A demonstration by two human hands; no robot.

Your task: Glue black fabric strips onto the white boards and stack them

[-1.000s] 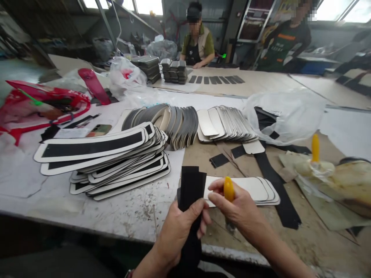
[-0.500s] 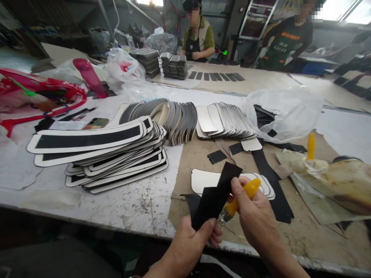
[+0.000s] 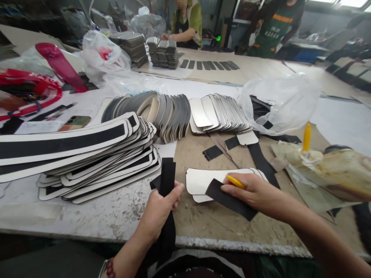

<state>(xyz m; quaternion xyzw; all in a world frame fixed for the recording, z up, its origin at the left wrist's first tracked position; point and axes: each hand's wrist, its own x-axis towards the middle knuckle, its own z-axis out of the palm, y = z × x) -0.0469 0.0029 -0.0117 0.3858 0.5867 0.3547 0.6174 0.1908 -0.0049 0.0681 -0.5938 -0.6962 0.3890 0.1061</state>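
Observation:
Near the front edge of the table, my left hand (image 3: 162, 204) grips several long black strips (image 3: 167, 173) that stand up from the fist and hang below it. To the right, my right hand (image 3: 252, 191) holds a black rectangular piece (image 3: 228, 199) between thumb and fingers, together with a yellow-handled tool (image 3: 236, 182) whose far end is hidden. That black piece lies partly over white curved panels (image 3: 199, 181) on brown paper (image 3: 199, 227). Beyond them are small black pieces (image 3: 213, 153).
Panels with black strips (image 3: 116, 166) are stacked at left, behind them curved grey panels (image 3: 174, 116) and white ones (image 3: 223, 116). A plastic bag (image 3: 292, 104) and a yellow-handled brush (image 3: 306, 137) are at right. Two people (image 3: 188, 27) (image 3: 278, 31) stand across the table.
My hands have moved apart. The left went left with the black strips; the right now has a separate black piece over the white panels. The view has shifted slightly.

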